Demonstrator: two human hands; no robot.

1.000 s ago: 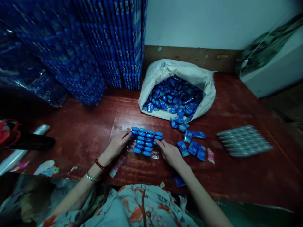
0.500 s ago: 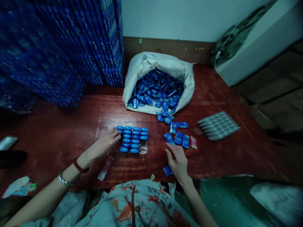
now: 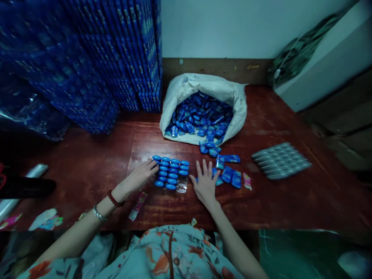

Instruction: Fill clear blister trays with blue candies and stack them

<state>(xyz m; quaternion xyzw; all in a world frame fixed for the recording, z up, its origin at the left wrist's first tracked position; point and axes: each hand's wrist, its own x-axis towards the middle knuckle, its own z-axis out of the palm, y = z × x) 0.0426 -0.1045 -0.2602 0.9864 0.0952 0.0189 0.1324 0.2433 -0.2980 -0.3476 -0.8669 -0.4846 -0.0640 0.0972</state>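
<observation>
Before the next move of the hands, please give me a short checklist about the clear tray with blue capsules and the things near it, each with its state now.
1. Left hand touches the left edge of the clear plastic tray of blue oval capsules: ok.
2. Tray full: not ok, the near right pocket looks bare.
3. Right hand lies flat and open on the dark red wooden table, holding nothing: ok.
4. Loose blue wrapped packets within reach, beside the right fingertips: ok.
5. White sack of blue packets open toward the person: ok.
6. Silver blister tray filled: cannot tell.

packet under right hand (image 3: 205, 184) mostly hidden; stacked blue cartons (image 3: 87, 58) edge-cropped
</observation>
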